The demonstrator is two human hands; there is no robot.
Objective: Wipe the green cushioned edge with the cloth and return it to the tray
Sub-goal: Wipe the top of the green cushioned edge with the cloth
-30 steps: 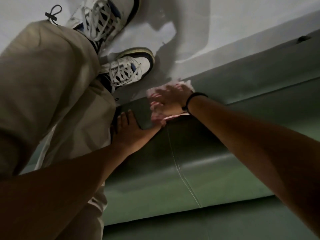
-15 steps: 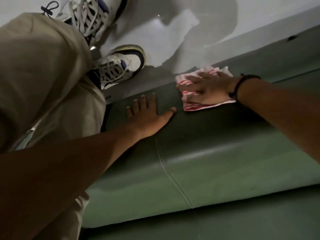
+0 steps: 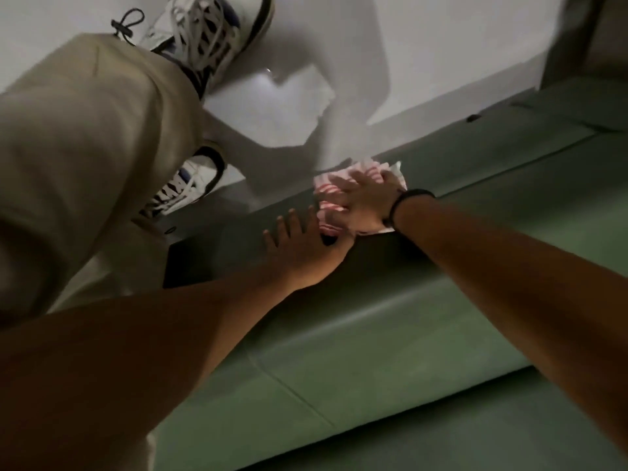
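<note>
The green cushioned edge (image 3: 390, 334) runs from lower left to upper right across the view. A red-and-white striped cloth (image 3: 328, 191) lies on its far rim. My right hand (image 3: 365, 202), with a black band at the wrist, presses flat on the cloth, fingers spread and pointing left. My left hand (image 3: 300, 248) rests flat on the cushion just below and left of the cloth, fingers apart, its thumb side touching the cloth's lower edge. No tray is in view.
My legs in beige trousers (image 3: 85, 158) and two white-and-blue sneakers (image 3: 210, 32) (image 3: 185, 186) stand on the pale floor (image 3: 441, 45) left of the cushion. A grey post or leg (image 3: 571, 39) rises at the top right corner.
My right hand has slid the cloth back to the left along the cushion's rim, ending against my left hand. The left hand stayed flat on the cushion.
</note>
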